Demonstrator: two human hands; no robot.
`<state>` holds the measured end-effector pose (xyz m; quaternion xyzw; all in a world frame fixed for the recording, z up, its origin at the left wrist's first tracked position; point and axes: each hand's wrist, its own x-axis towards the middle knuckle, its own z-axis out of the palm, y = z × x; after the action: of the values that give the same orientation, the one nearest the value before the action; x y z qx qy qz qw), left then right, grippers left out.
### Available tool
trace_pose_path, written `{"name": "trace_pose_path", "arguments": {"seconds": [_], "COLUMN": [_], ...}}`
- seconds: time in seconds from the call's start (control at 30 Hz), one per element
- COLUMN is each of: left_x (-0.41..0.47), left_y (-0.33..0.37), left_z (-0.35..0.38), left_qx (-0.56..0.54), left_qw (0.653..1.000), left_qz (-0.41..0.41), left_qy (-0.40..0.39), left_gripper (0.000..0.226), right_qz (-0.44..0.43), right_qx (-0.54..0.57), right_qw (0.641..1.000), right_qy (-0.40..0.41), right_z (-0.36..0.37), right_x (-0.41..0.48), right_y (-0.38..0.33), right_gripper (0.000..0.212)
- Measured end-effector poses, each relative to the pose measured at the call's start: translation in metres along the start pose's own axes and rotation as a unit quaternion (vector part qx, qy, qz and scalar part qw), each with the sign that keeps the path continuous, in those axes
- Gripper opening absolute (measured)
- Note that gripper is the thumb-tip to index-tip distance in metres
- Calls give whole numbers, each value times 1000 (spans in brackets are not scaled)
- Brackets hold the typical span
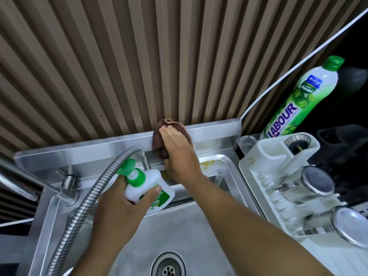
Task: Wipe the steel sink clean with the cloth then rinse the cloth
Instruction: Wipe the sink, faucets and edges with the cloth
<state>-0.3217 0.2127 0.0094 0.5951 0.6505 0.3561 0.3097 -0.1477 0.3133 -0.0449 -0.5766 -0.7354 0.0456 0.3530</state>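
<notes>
A brown cloth (159,136) lies bunched against the raised back ledge of the steel sink (199,226). My right hand (179,154) presses flat on the cloth with straight fingers. My left hand (119,204) grips a white soap bottle with a green pump (147,188), lifted above the sink's back rim. A yellowish smear (207,163) marks the rim just right of my right hand. The round drain (168,265) shows at the bottom of the basin.
A flexible steel hose (79,208) arcs from lower left to a spout by the cloth. A tap lever (65,183) stands at left. On the right sit a white dish rack (264,156) with steel cups (316,182) and a green dish-soap bottle (302,96). Ribbed wall behind.
</notes>
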Motion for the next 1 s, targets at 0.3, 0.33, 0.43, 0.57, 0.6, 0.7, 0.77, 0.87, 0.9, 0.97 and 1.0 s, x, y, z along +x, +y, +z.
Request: {"name": "trace_pose_path", "arguments": {"seconds": [0.3, 0.33, 0.43, 0.57, 0.6, 0.7, 0.77, 0.87, 0.9, 0.97, 1.0], "left_x": [0, 0, 0, 2, 3, 4, 4, 3, 3, 2, 2], "left_y": [1, 1, 0, -2, -2, -2, -1, -1, 0, 1, 1], "left_z": [-4, -5, -4, -4, -4, -3, -2, -1, -2, -3, -4], "left_qx": [-22, -21, -16, 5, 9, 7, 5, 4, 2, 2, 3], "left_qw": [1000, 1000, 1000, 1000, 1000, 1000, 1000, 1000, 1000, 1000, 1000], "left_qz": [2, 2, -1, -2, -4, -16, -24, -23, -20, -12, -7], "left_qy": [-12, -12, -14, -8, -5, -5, -8, -9, -10, -13, -12], "left_gripper": [31, 31, 31, 33, 34, 33, 34, 33, 33, 32, 32], "right_qz": [272, 272, 164, 7, -25, -60, 7, 183, 227, 309, 360], "right_qx": [27, 24, 14, -44, -67, -110, -72, 16, 43, 102, 138], "right_qw": [941, 943, 980, 999, 997, 991, 997, 974, 957, 911, 875], "right_qy": [201, 191, 113, -15, -36, -38, 12, 135, 173, 254, 293], "right_z": [-62, -56, -25, 11, 18, 27, 22, 11, 6, -7, -16], "right_x": [1, 1, -7, -6, -6, -12, -21, -21, -16, 2, 13], "right_y": [86, 81, 53, 14, 9, 14, 24, 49, 57, 71, 76], "right_gripper": [57, 60, 78, 96, 98, 94, 93, 92, 88, 80, 77]}}
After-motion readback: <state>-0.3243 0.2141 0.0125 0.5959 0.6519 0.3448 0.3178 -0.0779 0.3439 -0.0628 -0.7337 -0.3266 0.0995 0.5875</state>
